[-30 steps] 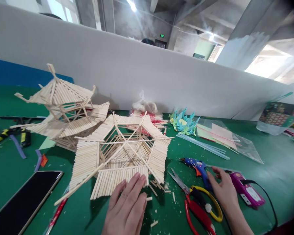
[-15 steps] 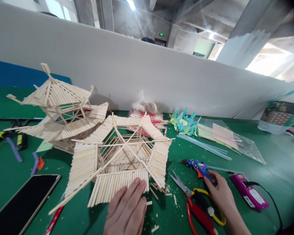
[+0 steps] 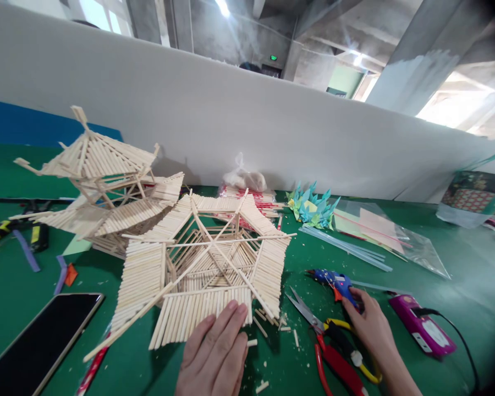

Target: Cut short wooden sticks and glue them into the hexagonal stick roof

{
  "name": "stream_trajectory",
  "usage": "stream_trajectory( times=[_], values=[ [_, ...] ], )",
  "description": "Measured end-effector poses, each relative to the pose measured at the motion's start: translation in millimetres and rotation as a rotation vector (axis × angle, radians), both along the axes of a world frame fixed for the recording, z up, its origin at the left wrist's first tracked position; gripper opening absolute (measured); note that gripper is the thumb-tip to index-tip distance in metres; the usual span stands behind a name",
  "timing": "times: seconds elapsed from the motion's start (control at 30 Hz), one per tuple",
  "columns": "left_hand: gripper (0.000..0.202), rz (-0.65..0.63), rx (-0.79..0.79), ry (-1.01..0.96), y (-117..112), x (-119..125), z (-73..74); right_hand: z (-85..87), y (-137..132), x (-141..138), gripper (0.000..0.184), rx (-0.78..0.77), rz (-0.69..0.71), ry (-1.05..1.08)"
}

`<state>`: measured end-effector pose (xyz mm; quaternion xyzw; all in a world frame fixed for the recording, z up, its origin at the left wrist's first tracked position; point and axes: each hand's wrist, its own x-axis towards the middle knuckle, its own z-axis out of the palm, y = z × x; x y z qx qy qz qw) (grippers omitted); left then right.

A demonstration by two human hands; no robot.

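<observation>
A hexagonal roof frame of thin wooden sticks lies on the green table. My left hand rests flat and open, fingers stretched, its fingertips on the frame's near panel. My right hand lies over the handle of a blue glue gun, fingers curled on it; the nozzle points left. Red and yellow scissors lie open just left of that hand.
A taller stick pagoda stands behind the frame at left. A dark phone lies at the near left. A purple device with a cable, clear glue sticks, a plastic sleeve and paper origami lie to the right. A white partition runs behind.
My right hand slid slightly forward onto the glue gun's handle. My left hand has stayed on the frame's near panel. The view shifted a little.
</observation>
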<state>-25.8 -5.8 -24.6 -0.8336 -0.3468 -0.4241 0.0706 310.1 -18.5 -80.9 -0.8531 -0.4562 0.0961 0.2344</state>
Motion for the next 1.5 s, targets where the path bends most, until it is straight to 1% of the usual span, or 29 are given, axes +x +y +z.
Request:
stream_trajectory(
  times=[0.13,0.23,0.3,0.37,0.4,0.43,0.47,0.53,0.57,0.6,0.67,0.73,0.77,0.8,0.83,0.9,0.97,1.07,1.17,1.3,1.4,1.5],
  values=[
    [0.022,-0.005,0.016,-0.012,0.2,-0.2,-1.5,2.8,0.2,-1.3,0.045,0.033,-0.002,-0.006],
    [0.024,-0.005,0.007,-0.002,0.6,0.5,-2.0,14.2,-0.9,-7.7,0.051,0.120,-0.061,-0.047],
    [0.024,-0.010,-0.001,0.012,0.7,-0.3,-1.5,27.4,-4.0,-20.2,0.052,0.256,-0.132,-0.047],
    [0.023,-0.038,0.019,0.045,0.1,-3.8,0.4,41.6,-9.8,-41.9,0.043,0.458,-0.171,0.062],
    [0.022,-0.053,0.029,0.065,-0.5,-6.8,2.2,47.6,-13.6,-56.1,0.038,0.528,-0.145,0.155],
    [0.022,-0.065,0.040,0.083,-1.1,-10.5,4.8,52.2,-17.7,-72.2,0.034,0.530,-0.088,0.297],
    [0.021,-0.072,0.047,0.094,-1.5,-14.8,8.3,55.1,-21.6,-89.5,0.032,0.471,-0.044,0.391],
    [0.020,-0.068,0.042,0.086,-0.3,-23.8,18.4,56.0,-27.3,-125.3,0.030,0.356,0.056,0.652],
    [0.020,-0.068,0.027,0.067,1.9,-27.8,25.0,54.7,-28.3,-142.4,0.029,0.314,0.145,0.787],
    [0.020,-0.085,0.020,0.052,5.4,-30.9,32.2,53.0,-27.8,-158.1,0.027,0.287,0.228,0.946],
    [0.025,-0.115,-0.077,0.016,16.1,-33.9,47.4,50.6,-22.4,-184.1,0.033,0.229,0.338,1.335],
    [0.026,-0.194,-0.194,0.038,29.5,-32.8,61.1,52.1,-13.1,-202.7,0.039,0.158,0.410,1.696],
    [0.026,-0.242,-0.270,0.052,36.0,-31.3,66.7,54.5,-7.9,-209.5,0.040,0.128,0.427,1.846],
    [0.025,-0.290,-0.307,0.062,41.7,-29.4,71.3,57.6,-3.0,-215.1,0.038,0.107,0.430,1.972],
    [0.024,-0.320,-0.368,0.085,46.2,-27.6,74.8,61.3,1.5,-219.6,0.036,0.091,0.424,2.073],
    [0.026,-0.364,-0.471,0.127,51.7,-24.8,78.9,68.7,8.7,-225.9,0.034,0.067,0.404,2.199],
    [0.030,-0.385,-0.546,0.159,53.1,-23.6,80.0,74.5,13.3,-229.5,0.030,0.048,0.391,2.279],
    [0.035,-0.405,-0.582,0.181,52.3,-23.8,78.5,79.0,16.8,-231.3,0.026,0.044,0.404,2.369],
    [0.037,-0.421,-0.623,0.168,52.5,-24.0,76.8,81.6,18.8,-230.5,0.031,0.024,0.419,2.422],
    [0.033,-0.412,-0.671,0.166,54.4,-24.8,75.7,85.3,21.4,-228.5,0.039,0.019,0.426,2.420],
    [0.027,-0.347,-0.609,0.065,51.5,-28.1,74.5,83.8,22.0,-227.9,0.045,-0.001,0.432,2.359],
    [0.026,-0.244,-0.506,-0.075,40.0,-32.4,70.4,79.6,21.2,-229.8,0.045,-0.034,0.381,2.261]
  ],
)
